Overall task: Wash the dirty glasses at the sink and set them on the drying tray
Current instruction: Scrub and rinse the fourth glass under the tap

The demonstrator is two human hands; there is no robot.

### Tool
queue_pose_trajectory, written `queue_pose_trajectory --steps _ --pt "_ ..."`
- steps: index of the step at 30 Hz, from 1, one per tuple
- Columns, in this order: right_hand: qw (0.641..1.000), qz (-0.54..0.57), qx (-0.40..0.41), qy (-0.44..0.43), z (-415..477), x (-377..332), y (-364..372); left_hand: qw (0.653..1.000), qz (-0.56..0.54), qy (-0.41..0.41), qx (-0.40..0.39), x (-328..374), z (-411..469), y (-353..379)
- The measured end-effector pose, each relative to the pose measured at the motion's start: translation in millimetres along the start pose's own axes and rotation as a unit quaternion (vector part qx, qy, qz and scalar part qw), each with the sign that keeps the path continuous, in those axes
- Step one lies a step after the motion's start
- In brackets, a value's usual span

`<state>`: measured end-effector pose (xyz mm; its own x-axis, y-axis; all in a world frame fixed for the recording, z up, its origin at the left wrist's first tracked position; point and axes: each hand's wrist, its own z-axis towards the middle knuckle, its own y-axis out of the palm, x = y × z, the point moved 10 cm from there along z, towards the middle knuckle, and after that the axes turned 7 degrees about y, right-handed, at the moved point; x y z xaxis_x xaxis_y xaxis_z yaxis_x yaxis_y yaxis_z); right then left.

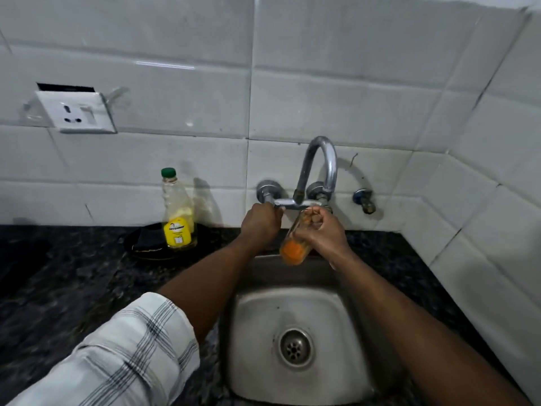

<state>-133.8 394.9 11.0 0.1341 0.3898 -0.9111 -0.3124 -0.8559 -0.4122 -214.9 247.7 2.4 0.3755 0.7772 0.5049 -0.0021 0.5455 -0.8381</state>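
At the bottom of the frame a steel sink is set into a dark speckled stone counter, its round drain at lower centre. A checked sleeve fills the lower left. Above the basin's far edge, at mid-frame, the right hand is wrapped around a glass with orange residue at its base; its long axis tilts, base toward the lower left, mouth up toward the tap. The left hand is clenched on the tap lever. A soap bottle stands on a dark plate at centre left. White wall tiles fill the upper frame, a socket at upper left.
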Motion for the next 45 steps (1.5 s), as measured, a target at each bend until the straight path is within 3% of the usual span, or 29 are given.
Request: queue_pose_trajectory --steps 5,12,14,16,18,20,22,23,24,26,28,30,31,33,35,37,38,40,42,43,45 --pt "1.000 -0.006 0.005 0.005 9 4 -2 1.000 0.007 -0.002 0.025 -7 10 1" --pt "1.000 -0.001 0.014 0.016 0 8 -6 0.997 -0.069 -0.005 0.045 -22 7 7" --pt "1.000 0.001 0.013 0.020 -3 10 -7 0.992 -0.109 -0.045 0.047 -28 -2 13" --pt "1.000 0.006 0.009 0.020 -7 8 -8 0.974 -0.187 -0.129 0.001 -37 -21 38" --pt "1.000 0.013 0.002 0.020 -9 7 -9 0.917 -0.320 -0.207 -0.118 -34 -47 83" --pt "0.999 0.028 -0.002 0.024 -10 8 -10 0.797 -0.488 -0.275 -0.227 -12 -77 121" --pt "0.998 0.038 -0.029 0.031 -9 11 -7 0.664 -0.644 -0.306 -0.227 12 -86 131" --pt "0.997 0.041 -0.048 0.044 -9 16 -5 0.626 -0.690 -0.302 -0.201 19 -83 132" --pt "0.996 0.039 -0.063 0.057 -8 20 -3 0.623 -0.703 -0.296 -0.173 22 -80 130" --pt "0.998 0.005 -0.048 0.047 -12 20 -8 0.654 -0.684 -0.304 -0.108 19 -77 124" --pt "0.995 -0.089 0.022 -0.031 -18 6 -21 0.694 -0.637 -0.333 -0.039 6 -75 116" --pt "0.981 -0.159 0.018 -0.107 -28 -10 -18 0.729 -0.592 -0.343 -0.004 0 -73 106" --pt "0.981 -0.162 -0.026 -0.102 -26 -8 -12 0.740 -0.581 -0.339 0.003 -1 -73 102" --pt "0.981 -0.091 -0.169 -0.014 -12 8 1 0.757 -0.577 -0.303 0.033 -3 -68 90" --pt "0.939 0.027 -0.328 0.096 -7 24 15 0.779 -0.584 -0.216 0.081 0 -61 72" --pt "0.889 0.073 -0.427 0.149 -12 27 26 0.827 -0.528 -0.152 0.119 3 -58 50" --pt "0.882 0.042 -0.449 0.134 -10 31 31 0.858 -0.471 -0.161 0.127 -2 -57 43" --pt "0.887 -0.117 -0.447 0.002 -11 19 41 0.883 -0.403 -0.229 0.074 -11 -56 41" --pt "0.856 -0.245 -0.436 -0.129 -17 4 50 0.851 -0.435 -0.291 -0.043 -14 -60 57" --pt "0.840 -0.283 -0.435 -0.157 -18 4 54 0.840 -0.453 -0.292 -0.064 -15 -60 58" --pt "0.844 -0.279 -0.435 -0.146 -9 9 56 0.847 -0.482 -0.223 0.013 -17 -49 45"
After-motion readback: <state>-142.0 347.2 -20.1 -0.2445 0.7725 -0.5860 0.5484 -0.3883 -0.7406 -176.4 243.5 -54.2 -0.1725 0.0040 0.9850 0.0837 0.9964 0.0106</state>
